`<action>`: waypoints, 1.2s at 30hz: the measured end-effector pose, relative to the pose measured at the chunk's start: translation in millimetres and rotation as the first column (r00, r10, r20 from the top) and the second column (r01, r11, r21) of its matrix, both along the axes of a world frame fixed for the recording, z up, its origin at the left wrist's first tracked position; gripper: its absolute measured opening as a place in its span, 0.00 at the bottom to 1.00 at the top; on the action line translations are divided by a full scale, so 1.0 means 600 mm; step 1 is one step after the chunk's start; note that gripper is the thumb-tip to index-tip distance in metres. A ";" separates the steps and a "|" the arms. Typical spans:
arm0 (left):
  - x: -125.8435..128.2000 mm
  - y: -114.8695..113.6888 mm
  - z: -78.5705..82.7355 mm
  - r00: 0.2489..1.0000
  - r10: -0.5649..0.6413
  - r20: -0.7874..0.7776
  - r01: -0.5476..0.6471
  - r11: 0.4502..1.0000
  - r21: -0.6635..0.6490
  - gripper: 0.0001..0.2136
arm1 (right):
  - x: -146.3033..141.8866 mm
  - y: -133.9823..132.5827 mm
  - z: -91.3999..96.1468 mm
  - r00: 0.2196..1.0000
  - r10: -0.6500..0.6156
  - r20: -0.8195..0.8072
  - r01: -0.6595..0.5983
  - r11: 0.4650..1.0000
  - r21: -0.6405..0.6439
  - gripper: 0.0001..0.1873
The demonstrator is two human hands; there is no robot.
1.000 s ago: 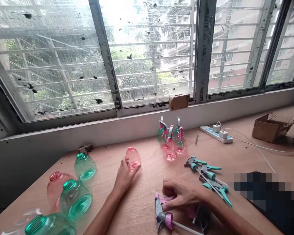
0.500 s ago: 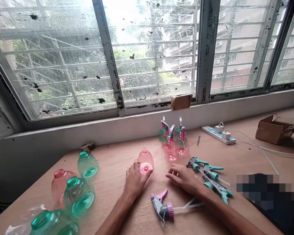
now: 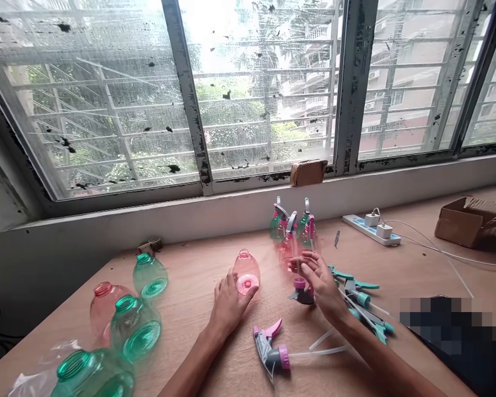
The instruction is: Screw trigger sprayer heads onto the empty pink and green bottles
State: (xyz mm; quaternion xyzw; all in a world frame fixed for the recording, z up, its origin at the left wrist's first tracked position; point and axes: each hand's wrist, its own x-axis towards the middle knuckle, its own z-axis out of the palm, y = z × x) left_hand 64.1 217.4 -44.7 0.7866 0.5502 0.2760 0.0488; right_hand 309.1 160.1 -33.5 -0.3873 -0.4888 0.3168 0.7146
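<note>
My left hand (image 3: 228,300) is wrapped around the lower left side of an open-necked clear pink bottle (image 3: 247,268), which stands upright on the table. Slightly raised to its right, my right hand (image 3: 321,278) grips a grey-and-pink trigger spray head (image 3: 302,292). That spray head is turned over, its pink collar facing up and its thin tube rising by my fingers. Between my forearms, a second grey-and-pink spray head (image 3: 273,353) lies on its side with its tube toward the right. Several teal-and-grey spray heads (image 3: 361,292) lie beyond my right wrist.
Open green bottles (image 3: 149,275) and a pink one (image 3: 107,309) stand at the left, near crumpled clear plastic (image 3: 45,366). Bottles fitted with spray heads (image 3: 291,240) stand by the wall. A power strip (image 3: 370,229), cable and cardboard box (image 3: 471,223) occupy the right.
My right hand has lifted from the table with a grey-and-pink spray head, turning it so its tube points up. My left hand stays on the pink bottle.
</note>
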 end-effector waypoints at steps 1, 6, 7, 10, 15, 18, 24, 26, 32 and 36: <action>0.000 0.000 0.000 1.000 -0.004 -0.002 0.004 1.000 -0.002 0.28 | 0.000 0.000 -0.003 0.998 0.005 0.060 -0.004 1.000 -0.002 0.17; 0.000 0.003 -0.004 0.999 -0.030 -0.011 0.030 0.999 0.010 0.28 | 0.012 0.001 -0.011 0.725 0.067 0.686 -0.047 0.998 -0.048 0.19; -0.001 0.004 -0.005 0.999 -0.032 -0.011 0.033 0.999 0.018 0.28 | 0.018 0.001 -0.011 0.680 0.084 0.728 -0.064 0.996 -0.054 0.18; -0.003 0.007 -0.010 0.999 -0.042 -0.008 0.042 0.998 0.048 0.30 | 0.041 -0.005 -0.010 0.600 0.132 0.789 -0.096 0.991 -0.093 0.18; -0.002 0.008 -0.016 0.998 -0.055 -0.001 0.055 0.993 0.103 0.30 | 0.062 -0.015 -0.010 0.490 0.246 0.836 -0.098 0.969 -0.228 0.37; -0.003 0.009 -0.017 0.999 -0.049 0.015 0.046 0.987 0.151 0.30 | 0.051 -0.015 0.000 0.580 0.195 0.791 -0.084 0.980 -0.181 0.30; -0.015 0.019 -0.014 0.995 0.060 0.085 -0.080 0.962 0.261 0.34 | 0.031 -0.021 0.027 0.738 -0.110 0.666 0.148 0.989 -0.001 0.19; -0.018 0.021 -0.012 0.991 0.089 0.099 -0.115 0.950 0.290 0.34 | 0.034 -0.025 0.028 0.783 -0.214 0.584 0.227 0.973 0.053 0.17; -0.016 0.018 -0.006 0.989 0.103 0.108 -0.134 0.929 0.344 0.34 | 0.044 -0.031 0.022 0.902 -0.160 0.400 0.149 0.987 0.059 0.14; -0.013 0.016 -0.005 0.995 0.053 0.088 -0.081 0.934 0.348 0.35 | 0.041 -0.035 0.026 0.872 -0.136 0.470 0.121 0.991 0.062 0.14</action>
